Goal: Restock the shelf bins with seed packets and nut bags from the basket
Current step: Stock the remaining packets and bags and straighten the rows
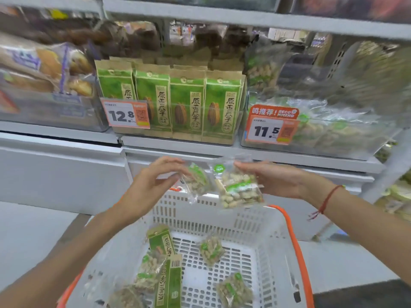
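Observation:
My left hand (153, 185) pinches a small clear nut bag (196, 180) by its edge above the white basket (222, 221). Beside it, my right hand (273, 178) holds a larger clear nut bag (239, 187) with a green label. Both bags hang just under the shelf front. Down in the basket lie two green seed packets (160, 240) (170, 283) and several nut bags (211, 250). On the shelf, one bin (239, 121) holds upright green seed packets (186, 105). To its right a clear bin (333, 134) holds nut bags.
Price tags 12.8 (125, 115) and 11.5 (272, 128) hang on the bin fronts. A clear bin of bread-like packs (44, 70) stands at the left. The basket has orange handles (295, 245). A grey shelf board (244, 18) runs overhead.

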Demonstrator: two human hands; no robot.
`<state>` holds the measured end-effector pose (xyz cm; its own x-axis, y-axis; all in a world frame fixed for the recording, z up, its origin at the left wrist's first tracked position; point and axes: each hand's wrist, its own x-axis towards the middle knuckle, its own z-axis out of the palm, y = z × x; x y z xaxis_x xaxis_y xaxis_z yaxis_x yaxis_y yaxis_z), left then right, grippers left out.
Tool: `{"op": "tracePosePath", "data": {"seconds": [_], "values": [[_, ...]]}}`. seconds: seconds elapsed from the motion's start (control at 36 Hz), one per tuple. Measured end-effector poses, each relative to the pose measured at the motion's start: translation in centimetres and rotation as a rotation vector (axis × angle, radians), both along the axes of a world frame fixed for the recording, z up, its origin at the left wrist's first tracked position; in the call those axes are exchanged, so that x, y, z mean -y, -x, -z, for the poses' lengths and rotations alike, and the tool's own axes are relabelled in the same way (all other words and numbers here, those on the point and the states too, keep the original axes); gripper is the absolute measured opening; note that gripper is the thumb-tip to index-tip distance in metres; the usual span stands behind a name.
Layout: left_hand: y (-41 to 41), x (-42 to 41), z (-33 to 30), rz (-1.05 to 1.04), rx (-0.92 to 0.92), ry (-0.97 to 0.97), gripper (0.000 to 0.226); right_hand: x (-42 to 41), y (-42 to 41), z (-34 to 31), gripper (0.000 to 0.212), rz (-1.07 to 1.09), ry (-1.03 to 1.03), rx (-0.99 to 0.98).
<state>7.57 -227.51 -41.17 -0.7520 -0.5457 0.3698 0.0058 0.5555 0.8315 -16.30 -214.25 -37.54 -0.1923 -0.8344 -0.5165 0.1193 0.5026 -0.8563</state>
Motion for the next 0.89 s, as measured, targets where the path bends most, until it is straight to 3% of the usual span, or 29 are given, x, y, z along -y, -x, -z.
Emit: {"op": "tracePosePath", "data": {"seconds": [0.08, 0.17, 0.25, 0.31, 0.36, 0.44, 0.5, 0.56, 0.61, 0.75, 0.81, 0.86, 0.89], "values": [[0.5, -1.2, -1.7, -0.053, -0.123, -0.030, 0.035, -0.8, 0.0, -1.3, 0.053, -0.035, 0.039, 0.159], [1.9, -3.1, -2.5, -0.182, -0.275, -0.021, 0.042, -1.2, -0.9, -1.8, 0.061, -0.014, 0.100, 0.388], [3.4, -4.2, -3.0, -0.235, -0.317, -0.132, 0.044, -1.4, -1.7, -2.3, 0.044, 0.048, 0.217, 0.469], [4.3, -4.4, -3.3, -0.209, -0.343, -0.345, 0.039, -1.4, -1.8, -2.5, 0.039, 0.126, 0.267, 0.412], [4.9, -4.5, -4.1, -0.159, -0.407, -0.624, 0.020, -1.3, -1.4, -2.8, 0.028, 0.216, 0.301, 0.347], [5.4, -3.8, -5.1, -0.163, -0.400, -0.838, 0.015, -1.3, -0.9, -3.7, 0.021, 0.270, 0.341, 0.260], [5.4, -3.4, -5.9, -0.136, -0.269, -0.864, 0.010, -1.2, -0.5, -4.3, 0.022, 0.262, 0.383, 0.215], [5.5, -3.0, -6.0, -0.047, -0.084, -0.841, 0.031, -1.0, -0.4, -4.6, 0.026, 0.227, 0.408, 0.128], [5.6, -2.9, -6.1, 0.020, 0.022, -0.782, 0.026, -0.8, -0.5, -4.4, 0.031, 0.179, 0.416, 0.011], [7.4, -2.8, -6.2, -0.089, 0.030, -0.549, 0.027, -0.8, -1.0, -3.7, 0.091, 0.202, 0.466, -0.403], [8.4, -3.2, -6.6, -0.090, -0.027, -0.614, 0.015, -0.9, -1.1, -4.1, 0.082, 0.237, 0.521, -0.452], [9.5, -3.6, -6.7, -0.050, -0.089, -0.781, 0.018, -1.1, -1.2, -4.6, 0.043, 0.313, 0.581, -0.442], [9.8, -4.0, -7.0, -0.021, -0.108, -0.823, 0.024, -1.3, -1.3, -5.0, 0.039, 0.348, 0.590, -0.452]]}}
